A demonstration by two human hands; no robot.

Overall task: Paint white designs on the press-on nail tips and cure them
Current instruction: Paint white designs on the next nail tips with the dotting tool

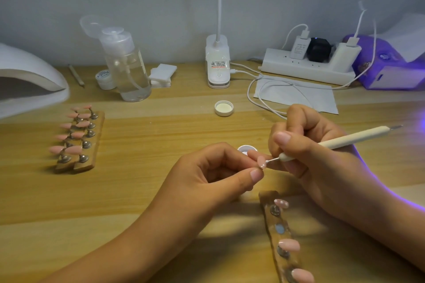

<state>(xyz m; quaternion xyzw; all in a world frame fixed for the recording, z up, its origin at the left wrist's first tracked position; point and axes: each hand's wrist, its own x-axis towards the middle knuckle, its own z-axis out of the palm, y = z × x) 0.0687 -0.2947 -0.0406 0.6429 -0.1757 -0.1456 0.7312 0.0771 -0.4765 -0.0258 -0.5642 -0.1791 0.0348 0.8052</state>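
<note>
My left hand [213,172] pinches a small pink nail tip [261,161] between thumb and fingers at the centre of the table. My right hand [305,145] grips a cream dotting pen [345,140], and its fine metal tip touches the nail tip. Behind my fingers a small white paint pot [244,149] is partly hidden. A wooden holder strip [279,234] at the lower right carries pink tips; the top one [281,203] has white dots. Two more holder strips [79,138] with several plain pink tips lie at the left.
A white curing lamp [27,78] stands at the far left. A purple lamp [386,64] glows at the right. A pump bottle [128,64], a small jar [104,79], cotton pads [162,74], a desk lamp base [218,62], a power strip [308,64], a loose white lid [223,108] and a sheet of paper [296,95] lie behind.
</note>
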